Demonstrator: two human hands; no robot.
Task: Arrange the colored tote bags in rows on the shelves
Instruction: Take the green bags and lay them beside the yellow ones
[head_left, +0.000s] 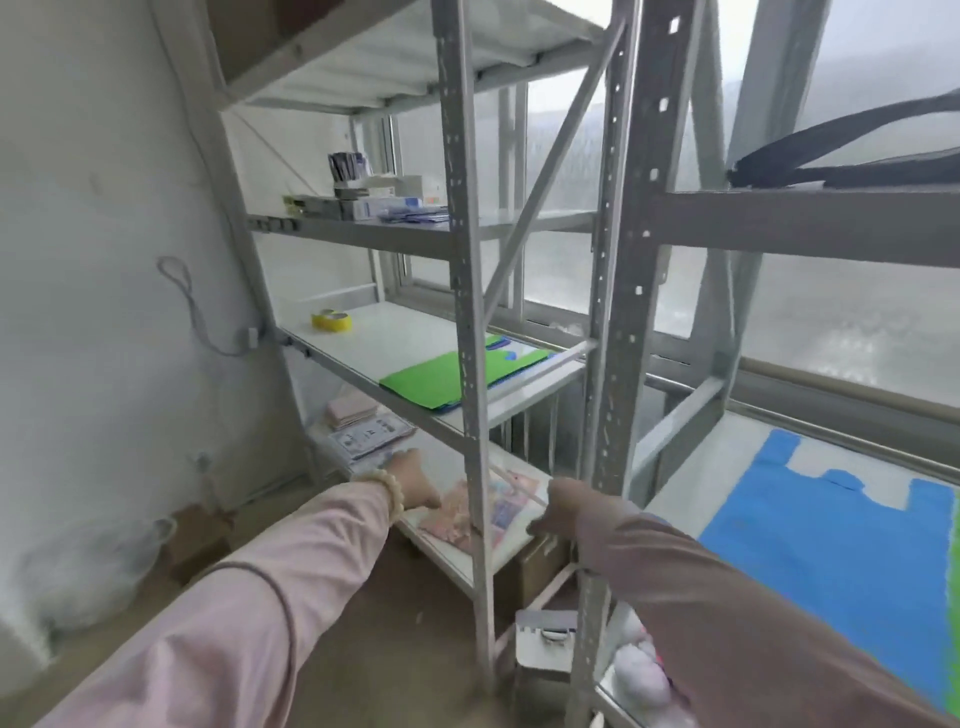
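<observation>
Pink patterned bag (452, 512) lies flat on the low shelf (511, 552) of the left rack, partly behind the rack's front upright (465, 260). Left hand (415, 483) is at the bag's left edge and right hand (566, 506) at its right edge. Both are blurred with fingers hidden, so I cannot tell whether they grip the bag or only touch it.

Green tote bag (441, 379) lies flat one shelf up, near the front right corner. Blue tote bag (831, 545) is spread flat on the right rack's shelf, handles toward the window. A green strip (954, 571) beside it at the frame edge is probably another bag.

Yellow tape roll (331, 318) sits back left on the green bag's shelf, well apart from it. Small boxes (374, 202) are on the next shelf up. Black straps (841, 161) lie on the right rack's upper shelf. Bead bracelet (384, 486) is on the left wrist.
</observation>
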